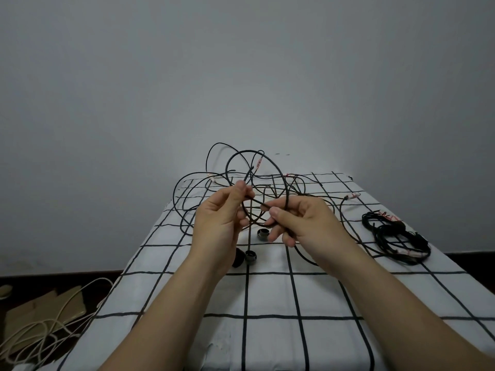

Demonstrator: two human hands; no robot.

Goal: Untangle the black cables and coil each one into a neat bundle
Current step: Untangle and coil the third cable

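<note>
The left hand (218,220) is pinching one strand of the tangled black cables (258,202) between thumb and forefinger, so its grip is closing on the cable. The right hand (305,223) is curling its fingers and thumb around another strand of the same tangle, so this grip is grasping it too. Both hands are holding the tangle lifted above the surface (267,295), which is wearing a white cloth with black grid lines. The loops are spreading toward the far edge and partly rising in front of the grey wall. A coiled bundle (393,234) is lying near the right edge, well apart from the hands. Two small grey rolls (263,233) and a black roll (237,257) are resting on the cloth just under the hands. Beyond the left edge, beige cords (40,328) are lying on the floor over cardboard (61,303)
</note>
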